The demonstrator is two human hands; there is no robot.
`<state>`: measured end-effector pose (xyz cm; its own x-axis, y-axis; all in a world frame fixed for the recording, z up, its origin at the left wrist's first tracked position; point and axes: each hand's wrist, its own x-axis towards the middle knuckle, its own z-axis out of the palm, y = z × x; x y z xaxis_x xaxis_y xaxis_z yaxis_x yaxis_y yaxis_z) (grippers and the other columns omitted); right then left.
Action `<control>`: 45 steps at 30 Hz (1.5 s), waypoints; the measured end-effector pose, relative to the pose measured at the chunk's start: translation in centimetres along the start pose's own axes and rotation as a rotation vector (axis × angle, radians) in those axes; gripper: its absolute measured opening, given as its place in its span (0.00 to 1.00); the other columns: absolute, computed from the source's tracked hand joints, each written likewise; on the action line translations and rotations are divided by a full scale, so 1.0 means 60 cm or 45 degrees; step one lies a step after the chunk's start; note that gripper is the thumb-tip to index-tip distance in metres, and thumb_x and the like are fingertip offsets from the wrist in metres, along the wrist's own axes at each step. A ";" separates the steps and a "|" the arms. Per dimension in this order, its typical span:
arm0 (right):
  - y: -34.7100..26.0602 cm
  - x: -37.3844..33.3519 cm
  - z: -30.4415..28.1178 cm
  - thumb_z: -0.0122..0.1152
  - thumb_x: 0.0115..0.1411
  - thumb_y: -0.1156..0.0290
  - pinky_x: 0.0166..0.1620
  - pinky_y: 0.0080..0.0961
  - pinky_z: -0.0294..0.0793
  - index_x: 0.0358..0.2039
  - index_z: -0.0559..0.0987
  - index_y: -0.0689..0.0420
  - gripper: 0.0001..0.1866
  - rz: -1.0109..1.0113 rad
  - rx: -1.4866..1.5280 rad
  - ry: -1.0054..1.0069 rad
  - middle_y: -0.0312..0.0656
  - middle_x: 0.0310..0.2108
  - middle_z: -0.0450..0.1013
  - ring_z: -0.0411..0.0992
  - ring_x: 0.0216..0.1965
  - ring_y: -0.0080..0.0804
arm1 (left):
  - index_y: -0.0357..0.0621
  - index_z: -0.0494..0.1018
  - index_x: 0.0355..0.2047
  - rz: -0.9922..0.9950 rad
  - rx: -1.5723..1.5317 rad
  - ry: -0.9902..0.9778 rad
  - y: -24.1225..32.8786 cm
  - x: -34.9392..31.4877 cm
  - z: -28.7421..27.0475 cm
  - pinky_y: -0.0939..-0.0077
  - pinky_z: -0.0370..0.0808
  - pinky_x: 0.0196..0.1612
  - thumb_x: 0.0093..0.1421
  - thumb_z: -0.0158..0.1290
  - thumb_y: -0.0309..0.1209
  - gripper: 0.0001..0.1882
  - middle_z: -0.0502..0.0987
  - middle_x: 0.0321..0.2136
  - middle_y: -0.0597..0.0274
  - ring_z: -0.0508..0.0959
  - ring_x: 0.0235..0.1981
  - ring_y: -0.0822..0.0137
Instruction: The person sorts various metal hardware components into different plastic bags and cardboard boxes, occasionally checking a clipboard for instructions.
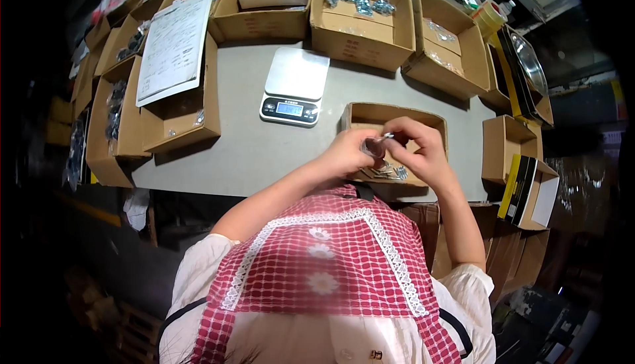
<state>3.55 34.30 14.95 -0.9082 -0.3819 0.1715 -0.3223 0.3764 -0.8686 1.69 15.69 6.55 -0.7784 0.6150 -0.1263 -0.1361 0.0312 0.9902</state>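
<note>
My left hand (349, 150) is closed round what looks like a small clear plastic bag (372, 147), held over the near part of an open cardboard box (397, 112). Close beside it, my right hand (423, 147) pinches a small shiny thing at the bag's top; whether it is a metal piece or the bag's edge, I cannot tell. Below the hands, several slim metal pins or screws (399, 173) lie in the box. My forearms hide part of the box's near side.
A white digital scale (297, 76) with a lit display stands left of the box on the grey table (241, 99). Cardboard boxes (360, 49) with bagged hardware line the far edge and left side. Written sheets (177, 46) rest on one. A tape roll (488, 18) sits far right.
</note>
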 end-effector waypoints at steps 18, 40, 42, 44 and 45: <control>0.165 -0.082 0.000 0.65 0.49 0.63 0.40 0.43 0.78 0.32 0.84 0.59 0.13 0.755 -1.162 -0.570 0.53 0.33 0.79 0.79 0.37 0.51 | 0.43 0.76 0.31 0.006 0.054 -0.028 0.006 -0.005 -0.003 0.80 0.72 0.33 0.51 0.66 0.24 0.10 0.78 0.32 0.67 0.75 0.32 0.76; 0.043 -0.002 -0.033 0.67 0.57 0.70 0.34 0.24 0.74 0.40 0.79 0.63 0.13 0.404 -0.221 0.118 0.43 0.28 0.77 0.74 0.28 0.28 | 0.42 0.74 0.31 -0.127 0.062 -0.041 0.018 -0.008 -0.003 0.76 0.73 0.41 0.51 0.66 0.24 0.10 0.78 0.30 0.67 0.77 0.35 0.74; 0.122 -0.017 -0.052 0.67 0.54 0.66 0.38 0.35 0.76 0.37 0.81 0.64 0.15 0.613 -0.726 -0.085 0.52 0.30 0.78 0.78 0.31 0.43 | 0.42 0.74 0.31 -0.114 -0.028 -0.078 0.016 -0.005 -0.006 0.77 0.74 0.39 0.52 0.66 0.25 0.10 0.78 0.30 0.68 0.77 0.34 0.74; 0.178 -0.038 -0.046 0.67 0.51 0.65 0.40 0.42 0.77 0.34 0.82 0.64 0.15 0.778 -1.197 -0.360 0.56 0.32 0.78 0.78 0.34 0.50 | 0.42 0.75 0.32 0.123 0.015 -0.057 -0.005 0.002 -0.003 0.79 0.73 0.32 0.52 0.65 0.24 0.10 0.77 0.30 0.68 0.76 0.31 0.76; 0.186 -0.044 -0.044 0.66 0.50 0.65 0.41 0.43 0.76 0.33 0.83 0.63 0.14 0.762 -1.104 -0.338 0.56 0.32 0.78 0.78 0.35 0.51 | 0.42 0.75 0.32 0.239 0.035 -0.046 -0.016 0.005 -0.001 0.81 0.73 0.28 0.53 0.65 0.24 0.10 0.77 0.30 0.68 0.76 0.29 0.77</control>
<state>1.62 41.73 6.02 -0.9276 -0.0693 -0.3671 -0.0201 0.9905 -0.1362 1.55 15.77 5.59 -0.7660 0.6398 0.0625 0.0266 -0.0655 0.9975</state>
